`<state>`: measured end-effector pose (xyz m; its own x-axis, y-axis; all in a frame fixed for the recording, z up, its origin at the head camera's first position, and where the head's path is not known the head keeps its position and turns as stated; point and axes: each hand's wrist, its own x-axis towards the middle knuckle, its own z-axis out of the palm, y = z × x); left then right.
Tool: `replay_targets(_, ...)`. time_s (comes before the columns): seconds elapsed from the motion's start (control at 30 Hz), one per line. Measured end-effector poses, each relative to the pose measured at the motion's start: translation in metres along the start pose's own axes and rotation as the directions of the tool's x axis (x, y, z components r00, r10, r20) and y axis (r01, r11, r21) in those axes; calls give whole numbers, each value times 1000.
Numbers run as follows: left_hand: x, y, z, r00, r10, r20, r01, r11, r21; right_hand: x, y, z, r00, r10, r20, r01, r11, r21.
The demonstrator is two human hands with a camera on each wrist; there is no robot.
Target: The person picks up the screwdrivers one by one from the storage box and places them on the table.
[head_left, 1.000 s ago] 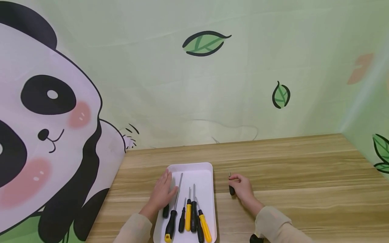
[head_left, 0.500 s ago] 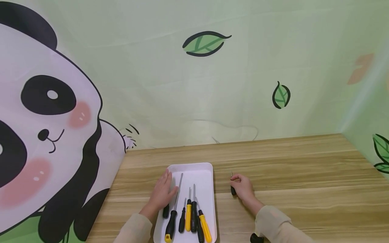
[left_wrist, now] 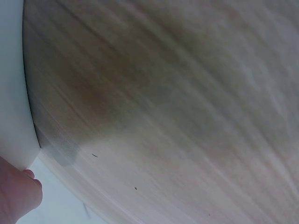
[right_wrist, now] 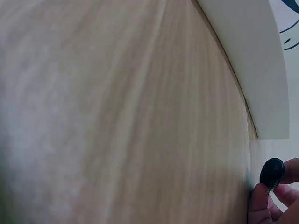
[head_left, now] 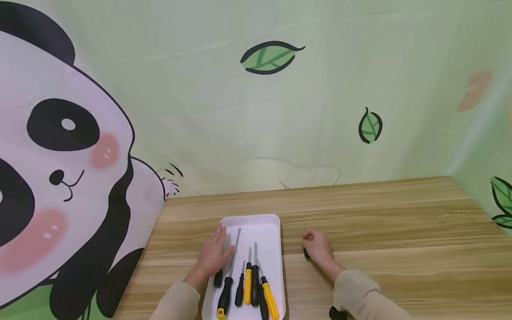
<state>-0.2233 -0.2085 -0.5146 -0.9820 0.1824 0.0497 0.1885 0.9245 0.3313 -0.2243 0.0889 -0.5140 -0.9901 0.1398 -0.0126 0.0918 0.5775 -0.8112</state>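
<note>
My right hand point(head_left: 318, 247) pinches a small black-handled screwdriver point(head_left: 306, 253) just right of the tray, over the wooden table. In the right wrist view the end of its black handle point(right_wrist: 272, 173) shows between thumb and fingers; most of the shaft is hidden in the head view. My left hand point(head_left: 213, 253) rests with straight fingers on the left rim of the white tray point(head_left: 269, 226). Inside the tray lie several screwdrivers, among them a long black one with a yellow end point(head_left: 225, 295), yellow-handled ones point(head_left: 248, 284) and black-handled ones. One black handle point(head_left: 218, 278) lies partly hidden under my left hand.
The wooden table point(head_left: 380, 222) runs back to a pale green wall sheet printed with leaves and a panda point(head_left: 72, 178). A black object point(head_left: 338, 314) sits at my right sleeve by the lower edge of the view.
My right hand has shifted very slightly, and less of the screwdriver handle shows than before. The left hand, the tray and the screwdrivers in it have stayed in place.
</note>
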Motion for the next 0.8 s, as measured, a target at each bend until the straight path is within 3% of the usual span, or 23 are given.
replay_targets(0.47, 0, 1, 0, 1000, 0, 0, 0, 1000, -2, 0, -1, 0, 992, -122, 20, 124, 979, -162)
replay_targets(0.8, 0, 0, 0, 1000, -6, 6, 6, 1000, -18, 2, 0, -3, 990, -120, 76, 130, 980, -149)
